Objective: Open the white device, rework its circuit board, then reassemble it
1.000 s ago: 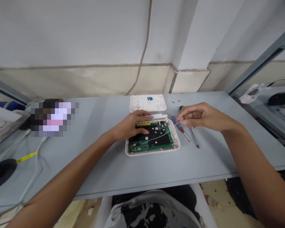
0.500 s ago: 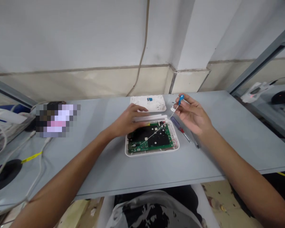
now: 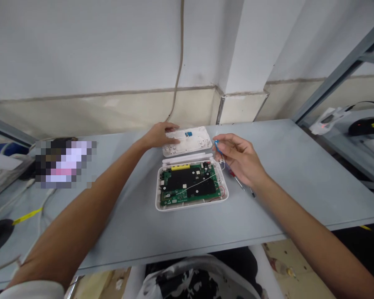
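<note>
The left hand (image 3: 158, 136) lies flat with fingers spread on a white plastic cover (image 3: 195, 144) at the far side of the table (image 3: 299, 195). The right hand (image 3: 240, 158) holds a thin white wire (image 3: 222, 160) in a narrow pinch between thumb and fingers, its blue plug (image 3: 217, 143) just right of the cover. Nearer, a green circuit board (image 3: 190, 182) sits in an open white case (image 3: 191, 204). Two screwdrivers (image 3: 238, 179) lie partly hidden beneath the right hand, right of the case.
</note>
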{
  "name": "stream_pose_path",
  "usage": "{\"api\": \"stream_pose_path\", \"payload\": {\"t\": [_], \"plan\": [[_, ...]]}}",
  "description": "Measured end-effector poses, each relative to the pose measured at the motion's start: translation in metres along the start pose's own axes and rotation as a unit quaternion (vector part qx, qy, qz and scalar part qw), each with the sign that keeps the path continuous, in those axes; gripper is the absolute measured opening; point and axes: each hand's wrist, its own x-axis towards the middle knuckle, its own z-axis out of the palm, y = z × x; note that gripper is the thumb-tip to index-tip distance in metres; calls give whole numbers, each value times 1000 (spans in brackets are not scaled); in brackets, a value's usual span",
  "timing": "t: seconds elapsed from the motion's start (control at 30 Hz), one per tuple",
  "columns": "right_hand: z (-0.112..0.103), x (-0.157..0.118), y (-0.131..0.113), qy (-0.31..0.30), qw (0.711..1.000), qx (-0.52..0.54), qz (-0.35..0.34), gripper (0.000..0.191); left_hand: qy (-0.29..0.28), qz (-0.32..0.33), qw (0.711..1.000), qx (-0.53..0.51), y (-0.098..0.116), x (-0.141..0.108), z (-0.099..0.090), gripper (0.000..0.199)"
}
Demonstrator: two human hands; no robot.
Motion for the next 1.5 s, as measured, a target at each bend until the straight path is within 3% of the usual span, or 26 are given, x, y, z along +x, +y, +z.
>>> {"api": "stream_pose_path", "payload": {"t": [0.1,0.3,0.43,0.6,0.8,0.93,1.13,1.3,1.5], "plan": [[4,-1,2,6,998,-60,-11,27,32,-18,997,-64,6,-9,-5,60],[8,-6,5,-57,993,-101,-14,25,176,-37,973,-146,17,-33,-24,58],[7,-7,4,-78,991,-105,-14,29,200,-82,948,-235,26,-62,-38,64],[7,-6,4,-51,994,-94,-12,25,160,-128,908,-366,43,-103,-41,65],[4,-7,8,4,994,-108,-15,18,127,-152,922,-333,53,-126,-41,66],[5,-10,10,5,991,-132,-28,18,84,-170,936,-295,54,-128,-43,64],[13,-15,4,75,973,-202,-86,18,41,-160,952,-259,49,-127,-36,63],[11,-18,8,64,935,-302,-175,12,45,-150,942,-297,55,-126,-29,60],[15,-19,11,26,815,-476,-329,19,66,-137,929,-336,72,-129,-22,55]]}}
